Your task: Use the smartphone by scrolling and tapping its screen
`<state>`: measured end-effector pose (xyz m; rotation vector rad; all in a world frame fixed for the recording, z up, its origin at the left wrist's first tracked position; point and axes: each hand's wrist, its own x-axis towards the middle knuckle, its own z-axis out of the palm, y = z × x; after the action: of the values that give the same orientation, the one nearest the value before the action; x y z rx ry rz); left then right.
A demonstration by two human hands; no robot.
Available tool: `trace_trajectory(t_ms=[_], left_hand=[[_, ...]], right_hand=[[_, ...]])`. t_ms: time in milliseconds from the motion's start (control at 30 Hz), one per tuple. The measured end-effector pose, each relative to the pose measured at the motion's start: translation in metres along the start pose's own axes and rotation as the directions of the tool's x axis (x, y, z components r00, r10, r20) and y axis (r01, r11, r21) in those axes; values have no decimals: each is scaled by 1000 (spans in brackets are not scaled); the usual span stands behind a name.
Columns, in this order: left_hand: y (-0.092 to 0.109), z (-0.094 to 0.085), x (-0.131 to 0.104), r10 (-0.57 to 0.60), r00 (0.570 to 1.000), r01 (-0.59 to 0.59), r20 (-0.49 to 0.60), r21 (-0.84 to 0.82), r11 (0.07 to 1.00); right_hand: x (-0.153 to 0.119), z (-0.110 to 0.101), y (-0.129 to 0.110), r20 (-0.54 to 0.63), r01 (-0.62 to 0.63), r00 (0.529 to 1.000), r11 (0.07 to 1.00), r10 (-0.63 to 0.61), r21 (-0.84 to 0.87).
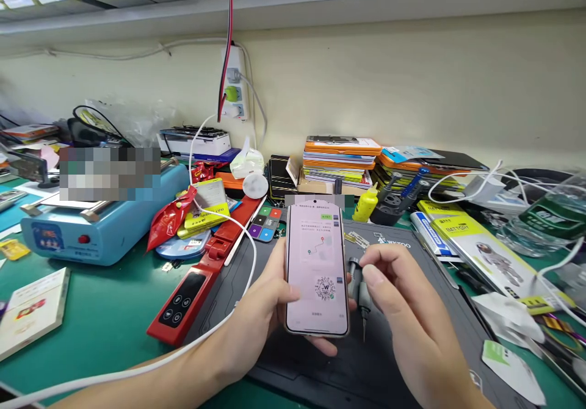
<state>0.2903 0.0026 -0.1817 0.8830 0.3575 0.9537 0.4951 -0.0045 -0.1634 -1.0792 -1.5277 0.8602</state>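
A smartphone (317,250) with a lit pinkish screen is held upright in my left hand (270,296), thumb on the screen's left edge and fingers behind it. The screen shows a chat page with a small map line and a round code. To the phone's right is my right hand (400,293), its fingers curled and its thumb near the index finger; whether anything lies between them is hidden. Two screwdrivers (364,299) show just beside its fingertips, over the dark grey work mat (293,372). A white cable passes over my left forearm.
A red lamp (183,302) with buttons and a blue machine (110,232) stand left. Behind the mat are a yellow bottle (365,204), a tool holder (389,210) and stacked boxes (341,159). Battery packs (485,244) and a plastic bottle (544,213) lie right.
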Motion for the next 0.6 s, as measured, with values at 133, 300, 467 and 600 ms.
trace_trajectory(t_ms=[133, 300, 467, 600], left_hand=[[-4, -2, 1, -3, 1000, 4, -16, 4, 1000], [-1, 2, 2, -8, 1000, 8, -2, 0, 1000], [0, 4, 2, -21, 1000, 21, -3, 14, 1000], [-1, 5, 2, -5, 1000, 5, -3, 21, 1000]], right_hand=[[0, 4, 2, 68, -145, 988, 982, 138, 120], [1, 5, 0, 110, -244, 967, 957, 229, 155], [3, 4, -3, 263, -319, 928, 927, 264, 196], [3, 3, 0, 361, -342, 900, 909, 244, 240]])
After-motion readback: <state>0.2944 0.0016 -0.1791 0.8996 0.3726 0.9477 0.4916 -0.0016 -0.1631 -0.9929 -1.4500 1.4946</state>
